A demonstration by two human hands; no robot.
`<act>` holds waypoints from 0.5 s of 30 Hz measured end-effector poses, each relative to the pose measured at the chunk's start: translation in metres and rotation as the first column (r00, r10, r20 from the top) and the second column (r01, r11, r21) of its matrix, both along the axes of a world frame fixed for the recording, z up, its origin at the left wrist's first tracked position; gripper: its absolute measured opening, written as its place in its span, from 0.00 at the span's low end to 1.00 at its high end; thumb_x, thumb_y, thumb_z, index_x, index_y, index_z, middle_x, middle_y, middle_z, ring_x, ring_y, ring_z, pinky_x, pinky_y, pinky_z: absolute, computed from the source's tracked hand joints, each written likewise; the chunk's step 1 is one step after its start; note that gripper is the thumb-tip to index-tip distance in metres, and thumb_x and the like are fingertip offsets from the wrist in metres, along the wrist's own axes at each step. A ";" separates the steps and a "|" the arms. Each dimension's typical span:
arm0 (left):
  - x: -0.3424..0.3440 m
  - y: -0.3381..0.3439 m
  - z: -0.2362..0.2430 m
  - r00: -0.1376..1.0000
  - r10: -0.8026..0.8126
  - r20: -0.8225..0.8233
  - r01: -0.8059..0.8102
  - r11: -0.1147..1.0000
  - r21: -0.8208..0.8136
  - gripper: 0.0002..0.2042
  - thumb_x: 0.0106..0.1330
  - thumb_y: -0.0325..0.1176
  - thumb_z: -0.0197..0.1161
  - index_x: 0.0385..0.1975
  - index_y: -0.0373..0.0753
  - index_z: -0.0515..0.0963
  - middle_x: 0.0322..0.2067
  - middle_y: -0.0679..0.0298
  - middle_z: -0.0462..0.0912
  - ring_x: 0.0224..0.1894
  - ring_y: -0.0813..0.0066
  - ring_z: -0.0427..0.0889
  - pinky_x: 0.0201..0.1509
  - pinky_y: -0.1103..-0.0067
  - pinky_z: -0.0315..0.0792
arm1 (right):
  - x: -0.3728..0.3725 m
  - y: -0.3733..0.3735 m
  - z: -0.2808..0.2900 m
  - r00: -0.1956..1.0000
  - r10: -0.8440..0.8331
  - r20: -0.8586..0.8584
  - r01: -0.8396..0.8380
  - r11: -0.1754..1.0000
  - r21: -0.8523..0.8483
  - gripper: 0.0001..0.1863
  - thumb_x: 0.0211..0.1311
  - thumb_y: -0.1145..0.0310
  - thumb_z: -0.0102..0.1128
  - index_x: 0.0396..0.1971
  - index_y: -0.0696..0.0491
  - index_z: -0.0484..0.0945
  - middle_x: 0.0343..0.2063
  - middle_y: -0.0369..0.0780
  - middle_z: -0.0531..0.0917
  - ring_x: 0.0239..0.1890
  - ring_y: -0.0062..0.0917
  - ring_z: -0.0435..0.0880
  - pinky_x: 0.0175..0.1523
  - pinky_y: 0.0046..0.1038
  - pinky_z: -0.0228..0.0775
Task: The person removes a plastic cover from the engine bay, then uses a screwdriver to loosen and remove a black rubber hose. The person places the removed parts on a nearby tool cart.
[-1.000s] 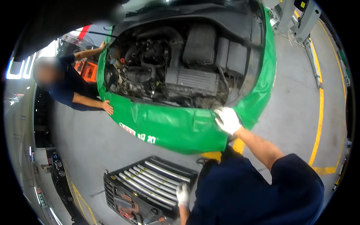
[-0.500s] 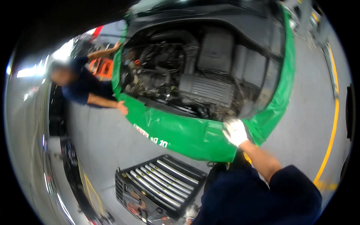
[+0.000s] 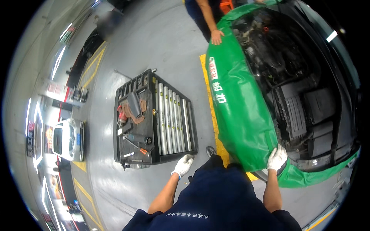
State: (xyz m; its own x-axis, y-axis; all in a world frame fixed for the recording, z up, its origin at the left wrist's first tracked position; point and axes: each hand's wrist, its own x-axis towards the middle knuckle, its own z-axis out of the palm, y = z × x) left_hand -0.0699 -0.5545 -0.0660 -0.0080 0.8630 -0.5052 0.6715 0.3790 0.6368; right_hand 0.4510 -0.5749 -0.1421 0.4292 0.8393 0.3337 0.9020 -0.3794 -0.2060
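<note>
A green fender cover [image 3: 243, 111] with white lettering lies along the front of a car whose engine bay [image 3: 296, 81] is exposed. My right hand [image 3: 276, 158], in a white glove, rests on the near corner of this cover, fingers stretched forward over it. My left hand [image 3: 183, 165], gloved too, hovers by the near right corner of a black tool cart [image 3: 157, 154]. Its fingers are loosely bent and apart, with nothing visible in them. On the cart's top lie a red and black power tool [image 3: 122, 116], a brown cloth [image 3: 142, 106] and a screwdriver with an orange handle [image 3: 144, 151].
At the car's far front corner, a co-worker's hand [image 3: 217, 37] lies on the cover. Silver bars [image 3: 169, 119] line the cart's right side. A yellow floor line [image 3: 211, 96] runs between cart and car. A white car [image 3: 68, 139] stands far left.
My view has turned left, so the cart now sits mid-picture and the car at the right. My left hand has come fully into view. My right hand stays at the cover's near corner.
</note>
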 end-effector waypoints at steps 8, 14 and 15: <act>-0.046 0.043 0.025 0.993 0.092 0.079 -0.116 0.904 0.411 0.13 0.78 0.36 0.59 0.47 0.31 0.81 0.37 0.51 0.87 0.42 0.60 0.86 0.50 0.68 0.78 | 0.001 0.014 0.020 0.985 -0.105 -0.140 0.062 0.958 -0.281 0.18 0.68 0.65 0.58 0.55 0.54 0.80 0.54 0.47 0.83 0.59 0.41 0.79 0.66 0.45 0.68; -0.145 0.052 -0.016 0.997 0.028 0.069 -0.048 0.947 0.316 0.19 0.77 0.35 0.57 0.60 0.29 0.78 0.55 0.49 0.85 0.57 0.56 0.82 0.65 0.64 0.72 | -0.055 0.053 0.065 0.947 -0.322 0.022 0.323 0.944 -0.064 0.20 0.59 0.65 0.60 0.50 0.55 0.82 0.57 0.51 0.81 0.62 0.48 0.75 0.68 0.48 0.65; -0.150 0.064 -0.017 0.996 0.023 0.092 -0.048 0.960 0.277 0.19 0.77 0.35 0.56 0.60 0.29 0.78 0.55 0.49 0.85 0.56 0.57 0.82 0.65 0.65 0.72 | -0.069 0.052 0.066 0.942 -0.335 0.026 0.335 0.942 -0.025 0.19 0.60 0.65 0.60 0.50 0.56 0.81 0.58 0.52 0.80 0.63 0.48 0.74 0.69 0.48 0.63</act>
